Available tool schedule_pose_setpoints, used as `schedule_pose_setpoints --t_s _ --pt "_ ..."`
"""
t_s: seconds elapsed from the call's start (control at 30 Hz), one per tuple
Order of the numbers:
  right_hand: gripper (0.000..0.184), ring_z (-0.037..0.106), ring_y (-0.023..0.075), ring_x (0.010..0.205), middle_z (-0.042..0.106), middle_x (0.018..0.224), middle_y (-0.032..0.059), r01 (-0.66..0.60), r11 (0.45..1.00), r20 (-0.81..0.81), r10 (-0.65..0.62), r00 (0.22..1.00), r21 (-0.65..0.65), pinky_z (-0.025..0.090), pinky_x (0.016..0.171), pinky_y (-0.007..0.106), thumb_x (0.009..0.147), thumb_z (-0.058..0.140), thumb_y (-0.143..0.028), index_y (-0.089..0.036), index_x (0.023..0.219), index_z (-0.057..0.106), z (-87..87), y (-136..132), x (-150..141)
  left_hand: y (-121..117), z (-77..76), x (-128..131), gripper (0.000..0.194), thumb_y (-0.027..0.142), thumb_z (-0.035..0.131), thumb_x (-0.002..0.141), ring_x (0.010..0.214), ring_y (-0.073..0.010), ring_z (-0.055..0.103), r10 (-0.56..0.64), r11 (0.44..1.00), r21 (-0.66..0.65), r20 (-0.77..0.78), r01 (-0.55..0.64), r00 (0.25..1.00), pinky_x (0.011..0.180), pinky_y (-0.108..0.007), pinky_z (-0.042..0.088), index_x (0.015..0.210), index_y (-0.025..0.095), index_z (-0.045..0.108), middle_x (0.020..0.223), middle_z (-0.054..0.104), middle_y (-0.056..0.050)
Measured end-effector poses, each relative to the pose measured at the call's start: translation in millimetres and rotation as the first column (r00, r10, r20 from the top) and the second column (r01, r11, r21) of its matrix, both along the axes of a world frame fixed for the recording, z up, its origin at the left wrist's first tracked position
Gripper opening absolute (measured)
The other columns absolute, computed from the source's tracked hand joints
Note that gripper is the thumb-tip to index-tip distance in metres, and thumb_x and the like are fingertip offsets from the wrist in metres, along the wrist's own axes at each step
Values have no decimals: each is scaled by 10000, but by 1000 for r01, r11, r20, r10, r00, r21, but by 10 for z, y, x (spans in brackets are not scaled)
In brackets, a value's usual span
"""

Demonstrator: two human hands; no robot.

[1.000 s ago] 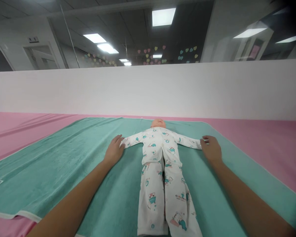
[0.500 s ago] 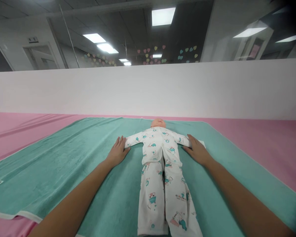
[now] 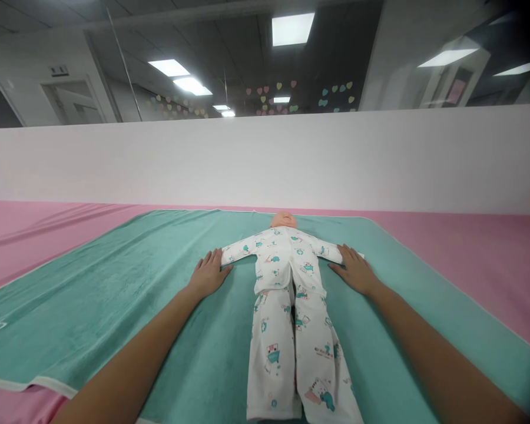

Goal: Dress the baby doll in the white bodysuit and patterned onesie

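Note:
A baby doll [image 3: 284,219] lies on its back, head away from me, on a teal blanket [image 3: 168,235]. It wears a white printed top [image 3: 276,259] and matching trousers [image 3: 271,359], with the sleeves spread to both sides. My left hand [image 3: 209,274] lies flat, palm down, over the cuff end of the sleeve on the left. Over the end of the other sleeve rests my right hand [image 3: 353,270], fingers stretched out; a bit of white cloth shows beyond it. Both sleeve ends are partly hidden under my fingers.
Pink cloth [image 3: 459,247] shows around the blanket. A low white wall [image 3: 247,165] stands behind the doll's head, with a wide mirror or glass pane [image 3: 247,65] above it reflecting ceiling lights. Heart stickers dot the pane.
My left hand has shifted very slightly outward and my right hand a little lower over the sleeve end. The doll and its clothes look the same.

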State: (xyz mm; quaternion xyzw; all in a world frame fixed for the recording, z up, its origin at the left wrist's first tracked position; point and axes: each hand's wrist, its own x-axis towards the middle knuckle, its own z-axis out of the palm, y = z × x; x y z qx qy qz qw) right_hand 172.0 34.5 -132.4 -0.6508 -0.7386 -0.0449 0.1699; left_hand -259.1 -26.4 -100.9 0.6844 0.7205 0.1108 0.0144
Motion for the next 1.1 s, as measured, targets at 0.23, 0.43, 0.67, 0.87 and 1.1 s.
schedule_pose_setpoints --t_s 0.23,0.43,0.67,0.87,1.1 --pt "701 221 294 1338 212 1478 98 23 999 -9 -23 1000 -29 263 1050 503 844 220 -625 -197 1399 209 -7 0 52 28 -57 -64 747 572 259 849 1357 -281 172 -11 999 30 18 10 1000 1075 -451 190 1426 109 160 1478 211 -115" --pt "723 246 317 1325 203 1478 118 55 997 -33 -57 998 -62 271 1039 511 840 203 -641 -182 1398 226 22 -28 63 47 -89 -122 729 584 222 860 1353 -280 188 -2 999 41 23 1 1000 1071 -445 203 1417 114 206 1472 231 -116" --pt "795 259 316 1320 208 1477 110 64 994 -67 -70 995 -87 264 1042 511 793 175 -721 -207 1397 239 23 -34 90 105 -127 -238 646 523 134 896 1347 -263 218 8 1000 24 47 -9 999 1075 -432 195 1393 135 275 1466 254 -100" --pt "769 258 310 1322 239 1464 130 53 995 -68 -58 996 -81 272 1038 516 824 129 -681 -178 1390 262 31 -27 99 114 -128 -266 593 482 173 903 1342 -249 236 8 999 42 35 -9 999 1070 -424 209 1378 149 296 1460 269 -107" --pt "722 279 312 1314 284 1446 129 64 997 -51 -66 996 -51 297 1024 523 849 142 -638 -173 1379 293 41 -38 108 106 -108 -294 557 454 186 906 1343 -235 237 -1 999 38 15 0 1000 1064 -418 224 1352 154 330 1449 294 -110"
